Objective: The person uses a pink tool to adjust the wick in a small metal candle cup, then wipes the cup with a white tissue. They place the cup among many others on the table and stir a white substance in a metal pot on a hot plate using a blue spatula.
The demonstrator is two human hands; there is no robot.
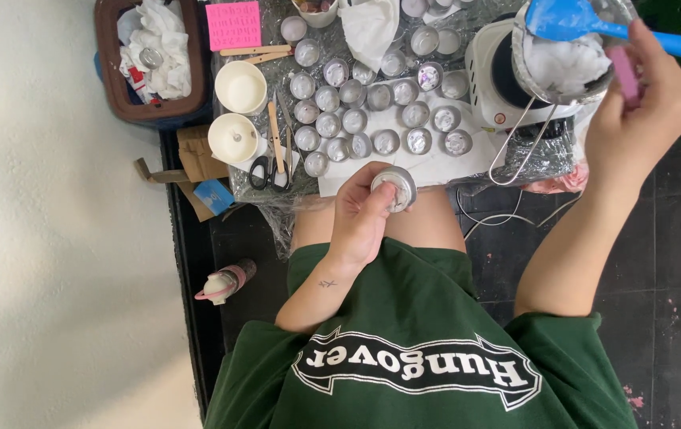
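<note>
Just off the near edge of the surface [436, 168], the left hand [360, 218] pinches a small round metal cup [395, 187], fingers closed on its rim, mouth tilted sideways. The right hand [634, 111] (raised beside the foil-lined pot [563, 63]) is curled tight round a blue spatula [595, 22], whose long axis runs left to right, blade toward the pot.

Beyond the white hotplate [493, 75], the blue spatula [595, 22] is cut off by the right edge, and the foil-lined pot [563, 67] by the top edge. The small metal cup [398, 187] nearer than the hotplate is partly covered by the left hand [363, 218]. The pink note [233, 25] is too small to be read.
</note>
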